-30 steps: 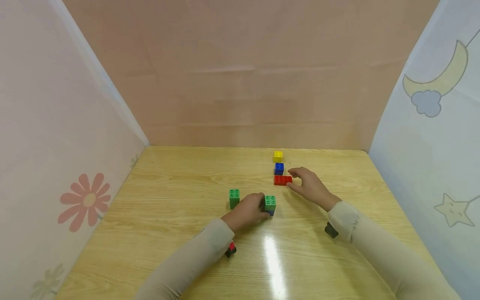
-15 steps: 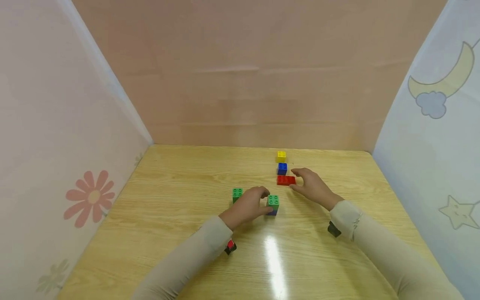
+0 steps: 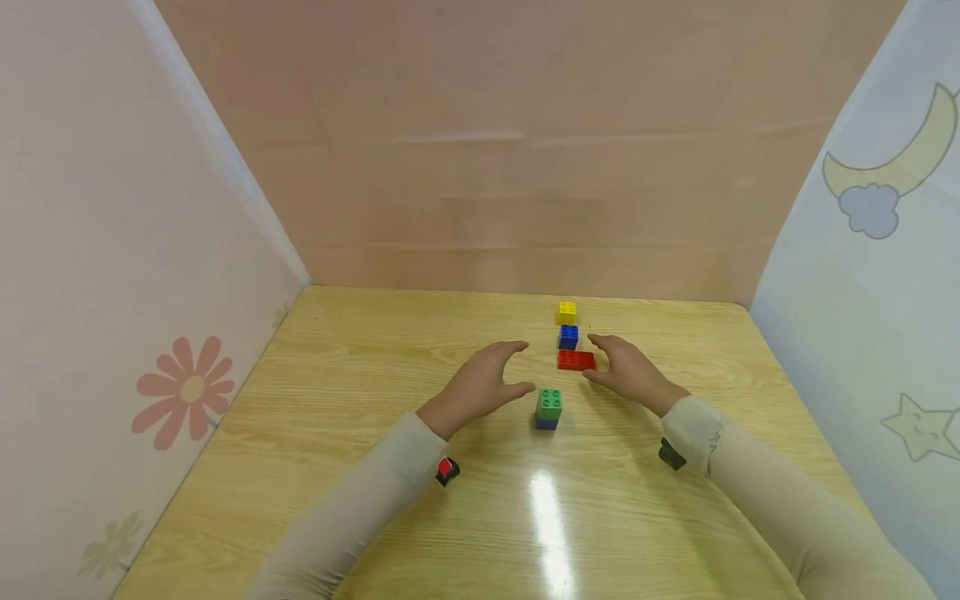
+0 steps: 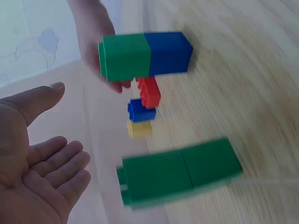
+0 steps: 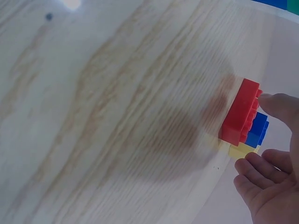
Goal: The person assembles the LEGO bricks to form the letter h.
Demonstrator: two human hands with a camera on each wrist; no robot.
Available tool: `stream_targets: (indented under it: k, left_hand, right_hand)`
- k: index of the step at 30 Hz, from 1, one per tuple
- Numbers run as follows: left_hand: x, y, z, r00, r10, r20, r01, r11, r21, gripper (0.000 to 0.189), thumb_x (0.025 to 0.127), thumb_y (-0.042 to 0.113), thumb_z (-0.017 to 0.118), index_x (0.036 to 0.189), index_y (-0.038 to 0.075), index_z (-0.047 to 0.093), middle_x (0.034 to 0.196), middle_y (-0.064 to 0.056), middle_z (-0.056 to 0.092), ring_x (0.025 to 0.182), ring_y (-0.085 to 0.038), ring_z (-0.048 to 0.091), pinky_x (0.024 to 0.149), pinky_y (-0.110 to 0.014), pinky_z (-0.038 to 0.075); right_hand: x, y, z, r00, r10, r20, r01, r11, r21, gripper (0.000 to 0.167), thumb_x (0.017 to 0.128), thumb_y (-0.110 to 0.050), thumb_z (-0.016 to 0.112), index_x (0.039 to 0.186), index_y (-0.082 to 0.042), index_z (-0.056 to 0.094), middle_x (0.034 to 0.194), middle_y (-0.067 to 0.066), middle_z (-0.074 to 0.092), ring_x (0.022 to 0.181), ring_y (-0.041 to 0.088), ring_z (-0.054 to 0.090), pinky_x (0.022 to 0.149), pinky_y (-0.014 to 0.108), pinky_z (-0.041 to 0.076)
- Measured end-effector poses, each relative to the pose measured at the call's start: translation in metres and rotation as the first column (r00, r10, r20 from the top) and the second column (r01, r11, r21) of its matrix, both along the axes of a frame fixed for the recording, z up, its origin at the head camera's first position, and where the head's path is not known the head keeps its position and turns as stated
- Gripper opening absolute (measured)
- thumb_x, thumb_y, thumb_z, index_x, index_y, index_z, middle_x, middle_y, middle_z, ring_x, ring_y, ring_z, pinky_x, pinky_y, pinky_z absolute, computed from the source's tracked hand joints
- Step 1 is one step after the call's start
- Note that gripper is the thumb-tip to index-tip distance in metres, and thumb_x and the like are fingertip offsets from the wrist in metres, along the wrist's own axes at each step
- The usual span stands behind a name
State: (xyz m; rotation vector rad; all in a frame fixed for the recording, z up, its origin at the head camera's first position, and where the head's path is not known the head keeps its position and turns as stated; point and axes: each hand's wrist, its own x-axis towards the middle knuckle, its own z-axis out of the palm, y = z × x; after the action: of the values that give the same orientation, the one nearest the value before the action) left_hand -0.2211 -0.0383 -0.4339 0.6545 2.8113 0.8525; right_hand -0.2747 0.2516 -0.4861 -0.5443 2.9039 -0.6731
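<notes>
My left hand [image 3: 480, 385] hovers with thumb and fingers spread, holding nothing. Just right of it stands a two-brick stack, a green brick [image 3: 550, 402] on top of a blue brick [image 3: 547, 424]. A second stack of two green bricks [image 4: 180, 172] appears in the left wrist view; in the head view the left hand hides it. My right hand [image 3: 633, 377] has its thumb and fingers parted beside a long red brick [image 3: 576, 360], the thumb tip close to the brick's right end. In the right wrist view the thumb overlaps the red brick's studded side [image 5: 243, 112].
Beyond the red brick, a blue brick [image 3: 568, 337] and a yellow brick [image 3: 567, 312] line up toward the back of the wooden table [image 3: 390, 333]. A pink backdrop [image 3: 480, 167] rises behind it, with printed side panels at left and right.
My left hand has let go of the green-and-blue stack and moved up and left, its fingers spreading. The stack stays standing. My right hand stays beside the red brick.
</notes>
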Motion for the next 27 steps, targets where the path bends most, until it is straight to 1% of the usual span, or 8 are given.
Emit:
stream_targets:
  k: [4, 7, 10, 15, 19, 23, 27]
  left_hand:
    - [-0.003, -0.015, -0.002, 1.000, 0.013, 0.015, -0.013, 1.000, -0.007, 0.082, 0.087, 0.048, 0.070, 0.152, 0.015, 0.033, 0.150, -0.005, 0.042, 0.136, -0.025, 0.041, 0.108, -0.042, 0.038]
    - [-0.004, -0.028, -0.008, 0.999, 0.022, 0.045, -0.022, 1.000, -0.006, 0.090, 0.085, 0.052, 0.070, 0.155, 0.015, 0.026, 0.153, -0.006, 0.037, 0.138, -0.026, 0.037, 0.109, -0.043, 0.036]
    - [-0.004, -0.042, -0.017, 0.996, 0.028, 0.081, -0.030, 0.999, 0.029, 0.091, 0.085, 0.052, 0.070, 0.155, 0.017, 0.025, 0.154, -0.005, 0.035, 0.139, -0.026, 0.035, 0.109, -0.045, 0.036]
    - [-0.003, -0.063, -0.032, 0.989, 0.010, 0.149, -0.030, 0.991, 0.132, 0.086, 0.086, 0.047, 0.072, 0.154, 0.018, 0.028, 0.154, -0.002, 0.035, 0.140, -0.026, 0.033, 0.109, -0.047, 0.035]
    - [-0.001, -0.075, -0.043, 0.976, 0.007, 0.216, -0.047, 0.982, 0.181, 0.082, 0.087, 0.042, 0.073, 0.153, 0.016, 0.031, 0.153, 0.000, 0.037, 0.140, -0.025, 0.034, 0.109, -0.047, 0.035]
    - [0.000, -0.079, -0.052, 0.963, 0.004, 0.270, -0.064, 0.975, 0.212, 0.075, 0.089, 0.034, 0.072, 0.151, 0.013, 0.035, 0.150, -0.004, 0.042, 0.136, -0.026, 0.040, 0.108, -0.047, 0.037]
    - [0.000, -0.079, -0.059, 0.954, 0.004, 0.300, -0.081, 0.966, 0.244, 0.068, 0.090, 0.027, 0.072, 0.147, 0.010, 0.040, 0.142, -0.009, 0.050, 0.131, -0.028, 0.047, 0.106, -0.046, 0.039]
  right_hand:
    - [-0.002, 0.001, -0.003, 1.000, -0.005, 0.011, 0.005, 1.000, 0.019, 0.073, 0.089, -0.029, 0.072, 0.145, 0.003, 0.038, 0.144, 0.026, 0.043, 0.131, 0.045, 0.040, 0.106, 0.058, 0.033]
    - [-0.003, 0.002, -0.005, 1.000, -0.003, 0.017, 0.002, 0.999, 0.032, 0.072, 0.090, -0.029, 0.072, 0.146, 0.002, 0.038, 0.143, 0.025, 0.044, 0.131, 0.045, 0.040, 0.107, 0.058, 0.033]
    - [-0.004, 0.001, -0.006, 1.000, 0.007, 0.016, -0.008, 0.999, 0.043, 0.071, 0.090, -0.028, 0.071, 0.145, 0.002, 0.039, 0.143, 0.025, 0.045, 0.130, 0.045, 0.041, 0.106, 0.058, 0.033]
    - [-0.005, 0.001, -0.007, 1.000, 0.010, 0.015, -0.010, 0.999, 0.054, 0.068, 0.090, -0.027, 0.071, 0.143, 0.003, 0.042, 0.141, 0.024, 0.047, 0.129, 0.044, 0.043, 0.106, 0.057, 0.035]
    - [-0.005, 0.001, -0.008, 1.000, 0.007, 0.020, -0.008, 0.998, 0.055, 0.064, 0.090, -0.024, 0.071, 0.140, 0.005, 0.045, 0.136, 0.025, 0.051, 0.124, 0.043, 0.048, 0.103, 0.056, 0.039]
    - [-0.004, 0.001, -0.008, 1.000, 0.002, 0.022, -0.003, 0.999, 0.050, 0.060, 0.090, -0.021, 0.071, 0.137, 0.008, 0.047, 0.130, 0.026, 0.056, 0.118, 0.043, 0.053, 0.100, 0.056, 0.042]
    - [-0.004, 0.002, -0.010, 1.000, 0.001, 0.027, -0.002, 1.000, 0.026, 0.059, 0.090, -0.020, 0.070, 0.137, 0.008, 0.048, 0.129, 0.025, 0.056, 0.118, 0.042, 0.054, 0.100, 0.056, 0.042]
